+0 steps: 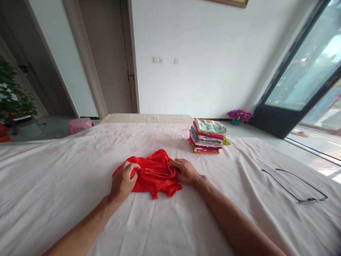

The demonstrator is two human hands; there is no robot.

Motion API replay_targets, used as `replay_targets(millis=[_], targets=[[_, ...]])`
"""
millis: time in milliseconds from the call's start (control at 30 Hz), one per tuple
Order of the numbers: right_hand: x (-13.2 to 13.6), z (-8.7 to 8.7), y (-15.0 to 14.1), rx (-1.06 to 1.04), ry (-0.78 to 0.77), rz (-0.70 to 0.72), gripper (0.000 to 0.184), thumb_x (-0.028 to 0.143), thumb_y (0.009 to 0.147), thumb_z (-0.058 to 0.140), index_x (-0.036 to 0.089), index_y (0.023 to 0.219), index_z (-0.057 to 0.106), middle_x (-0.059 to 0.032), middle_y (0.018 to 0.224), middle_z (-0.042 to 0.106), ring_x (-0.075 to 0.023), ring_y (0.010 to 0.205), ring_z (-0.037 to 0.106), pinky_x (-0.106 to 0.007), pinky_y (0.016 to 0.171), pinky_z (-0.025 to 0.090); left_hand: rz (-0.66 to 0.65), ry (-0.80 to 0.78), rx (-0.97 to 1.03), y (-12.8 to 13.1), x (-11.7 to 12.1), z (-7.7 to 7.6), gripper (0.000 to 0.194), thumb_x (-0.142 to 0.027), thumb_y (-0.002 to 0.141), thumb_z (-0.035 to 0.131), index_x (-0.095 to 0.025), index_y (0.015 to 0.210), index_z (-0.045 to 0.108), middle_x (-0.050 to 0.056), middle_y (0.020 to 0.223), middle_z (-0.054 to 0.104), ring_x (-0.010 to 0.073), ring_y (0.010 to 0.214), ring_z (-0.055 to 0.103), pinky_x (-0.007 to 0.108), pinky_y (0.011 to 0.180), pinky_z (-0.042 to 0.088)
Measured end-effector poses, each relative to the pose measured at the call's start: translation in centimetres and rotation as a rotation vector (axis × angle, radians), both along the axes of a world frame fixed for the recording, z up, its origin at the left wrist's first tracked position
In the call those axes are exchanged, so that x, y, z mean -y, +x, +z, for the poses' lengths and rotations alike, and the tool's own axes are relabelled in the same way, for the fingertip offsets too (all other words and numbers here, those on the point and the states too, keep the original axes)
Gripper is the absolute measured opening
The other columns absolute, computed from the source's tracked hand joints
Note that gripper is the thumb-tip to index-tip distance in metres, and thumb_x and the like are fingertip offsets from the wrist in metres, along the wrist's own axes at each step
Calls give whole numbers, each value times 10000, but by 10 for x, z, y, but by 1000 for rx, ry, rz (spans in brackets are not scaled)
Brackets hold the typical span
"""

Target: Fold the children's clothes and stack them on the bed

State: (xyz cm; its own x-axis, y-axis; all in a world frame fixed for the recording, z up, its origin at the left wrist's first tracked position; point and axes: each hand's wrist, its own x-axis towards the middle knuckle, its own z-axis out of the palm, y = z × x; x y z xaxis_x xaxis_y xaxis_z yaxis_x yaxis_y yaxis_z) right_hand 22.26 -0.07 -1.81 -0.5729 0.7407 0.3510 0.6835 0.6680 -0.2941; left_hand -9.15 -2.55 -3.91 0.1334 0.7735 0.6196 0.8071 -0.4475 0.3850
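A crumpled red garment (154, 174) lies on the white bed sheet (80, 185) in front of me. My left hand (123, 181) is closed, its fingers pinching the garment's left edge. On the right edge, my right hand (185, 171) curls its fingers into the cloth's folds. Both forearms reach in from the bottom of the view.
A stack of folded, colourful clothes (207, 136) sits farther back on the bed, right of centre. A thin black wire hanger (295, 185) lies on the sheet at the right. Beyond the bed are a pink stool (80, 124), a door, a purple flower pot (239, 116) and a glass door.
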Motion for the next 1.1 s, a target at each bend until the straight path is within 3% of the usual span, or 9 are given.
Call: replay_targets(millis=[200, 367, 467, 600, 700, 833, 933, 1100], targets=[[1, 0, 0, -27, -15, -41, 268, 114, 718, 543, 217, 941, 650, -27, 903, 664, -175, 826, 608, -250, 790, 443, -16, 1, 78, -2, -6, -2, 247, -86, 766, 506, -249, 919, 611, 28, 954, 600, 202, 954, 633, 335, 876, 518], [-3, -7, 3, -223, 46, -247, 119, 130, 745, 534, 217, 815, 576, -12, 812, 628, -151, 723, 571, -236, 688, 427, -114, -150, 94, -7, -10, 1, 113, -254, 829, 550, -247, 917, 620, 13, 953, 656, 200, 958, 652, 327, 881, 523], [-7, -6, 6, -384, 113, -272, 64, 177, 733, 576, 215, 770, 540, -60, 937, 646, -185, 854, 606, -276, 782, 462, -134, -282, 69, -11, -13, 1, 165, -359, 876, 521, -254, 922, 640, -1, 950, 677, 185, 930, 663, 305, 846, 524], [-9, -3, 8, -650, 66, -174, 147, 286, 729, 638, 217, 740, 508, -91, 1086, 665, -231, 1003, 618, -352, 904, 472, -150, -345, 90, -14, -18, 0, 163, -310, 847, 507, -238, 850, 653, 11, 948, 672, 188, 937, 659, 313, 852, 518], [-10, -3, 7, -882, -2, -228, 163, 294, 725, 637, 219, 723, 492, -24, 819, 661, -188, 796, 612, -314, 761, 501, -175, -361, 191, -15, -18, 2, 156, -304, 817, 527, -223, 854, 655, 19, 935, 685, 195, 929, 659, 326, 871, 518], [-13, -2, 2, -1103, -59, -303, 190, 247, 702, 620, 230, 725, 432, 72, 601, 476, -109, 547, 438, -215, 515, 386, -173, -338, 396, -13, -15, 9, 219, -361, 862, 504, -208, 944, 637, 27, 971, 706, 194, 963, 660, 320, 911, 508], [-14, 3, 2, -1059, -10, -335, 169, 243, 689, 610, 224, 787, 474, 64, 652, 500, -111, 569, 442, -215, 524, 379, -89, -276, 474, -11, -13, 13, 254, -411, 888, 493, -205, 990, 601, 34, 982, 697, 199, 955, 653, 319, 897, 506], [-10, 29, 16, -581, 294, -509, 207, 173, 687, 562, 221, 872, 643, 14, 719, 602, -171, 694, 544, -289, 692, 425, 43, -123, 493, -14, -19, 34, 299, -466, 891, 478, -200, 999, 559, 47, 952, 666, 213, 906, 636, 323, 855, 506]])
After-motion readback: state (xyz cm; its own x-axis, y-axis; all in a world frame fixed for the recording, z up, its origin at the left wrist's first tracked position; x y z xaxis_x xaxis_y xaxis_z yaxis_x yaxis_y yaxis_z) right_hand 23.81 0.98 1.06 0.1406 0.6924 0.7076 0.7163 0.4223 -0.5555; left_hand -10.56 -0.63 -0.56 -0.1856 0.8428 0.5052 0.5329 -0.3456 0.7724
